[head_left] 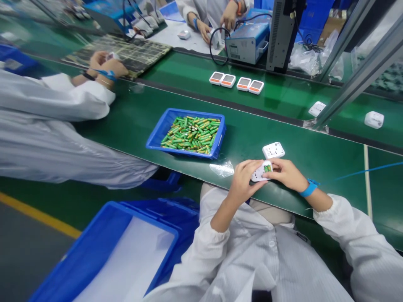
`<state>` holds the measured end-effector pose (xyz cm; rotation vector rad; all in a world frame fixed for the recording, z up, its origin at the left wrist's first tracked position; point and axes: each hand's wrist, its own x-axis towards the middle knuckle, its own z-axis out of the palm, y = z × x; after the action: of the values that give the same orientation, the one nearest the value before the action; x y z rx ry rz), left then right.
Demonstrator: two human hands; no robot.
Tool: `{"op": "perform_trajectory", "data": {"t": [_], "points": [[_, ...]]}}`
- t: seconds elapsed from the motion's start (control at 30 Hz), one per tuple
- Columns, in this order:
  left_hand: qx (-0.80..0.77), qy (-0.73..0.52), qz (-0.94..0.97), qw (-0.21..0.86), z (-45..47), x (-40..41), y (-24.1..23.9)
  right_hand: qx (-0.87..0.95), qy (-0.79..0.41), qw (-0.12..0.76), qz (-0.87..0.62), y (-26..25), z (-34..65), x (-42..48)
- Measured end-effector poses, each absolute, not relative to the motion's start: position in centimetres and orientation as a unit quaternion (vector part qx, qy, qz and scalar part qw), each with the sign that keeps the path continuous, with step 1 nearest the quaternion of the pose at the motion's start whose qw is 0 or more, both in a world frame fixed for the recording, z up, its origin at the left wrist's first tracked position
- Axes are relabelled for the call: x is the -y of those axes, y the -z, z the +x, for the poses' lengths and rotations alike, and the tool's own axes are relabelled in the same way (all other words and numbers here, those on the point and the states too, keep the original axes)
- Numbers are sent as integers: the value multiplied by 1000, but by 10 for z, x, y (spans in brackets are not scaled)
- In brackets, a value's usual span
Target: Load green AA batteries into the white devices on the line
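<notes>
Between my two hands is a small white plastic device [258,174], its back turned up and green batteries [267,168] showing in its open compartment. My left hand [244,179] grips the device along its left side. On the other side, my right hand [288,174] has its fingers closed at the edge by the batteries; a blue wrist strap is on that wrist. Just beyond my hands, a second white device [273,150] lies on the green bench. To the left stands a blue tray [150,140] full of loose green batteries.
Several white devices with screens [234,82] lie on the conveyor [189,69], and more sit face down at right. A metal post [343,71] rises there. Co-workers' hands [107,67] work at left and across the line. A blue bin [107,209] stands below, left.
</notes>
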<state>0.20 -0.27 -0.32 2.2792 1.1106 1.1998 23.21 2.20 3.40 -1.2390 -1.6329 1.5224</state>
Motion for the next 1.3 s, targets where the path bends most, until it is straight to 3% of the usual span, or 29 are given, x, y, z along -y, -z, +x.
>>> {"op": "perform_trajectory", "data": {"t": [0.27, 0.5, 0.63, 0.73, 0.83, 0.9, 1.13, 1.3], "points": [[-357, -439, 809, 161, 4, -1, 2, 581, -654, 284, -393, -44, 243, -24], [-334, -413, 825, 194, 4, -2, 3, 551, -574, 349, -496, -32, 231, 6], [-328, -400, 829, 214, 4, -4, 3, 578, -423, 378, -587, -35, 285, 25], [-345, -404, 819, 217, 4, -5, 4, 550, -201, 413, -697, -34, 359, 42], [-349, -409, 814, 220, 4, -6, 7, 501, 9, 354, -790, -27, 436, 55], [-350, -407, 813, 224, 4, -7, 8, 493, 82, 297, -813, -19, 477, 62], [-360, -402, 810, 230, 2, -8, 7, 429, 150, 253, -854, 3, 534, 57], [-386, -385, 807, 227, 2, -8, 7, 495, 165, 279, -806, 3, 533, -23]]}}
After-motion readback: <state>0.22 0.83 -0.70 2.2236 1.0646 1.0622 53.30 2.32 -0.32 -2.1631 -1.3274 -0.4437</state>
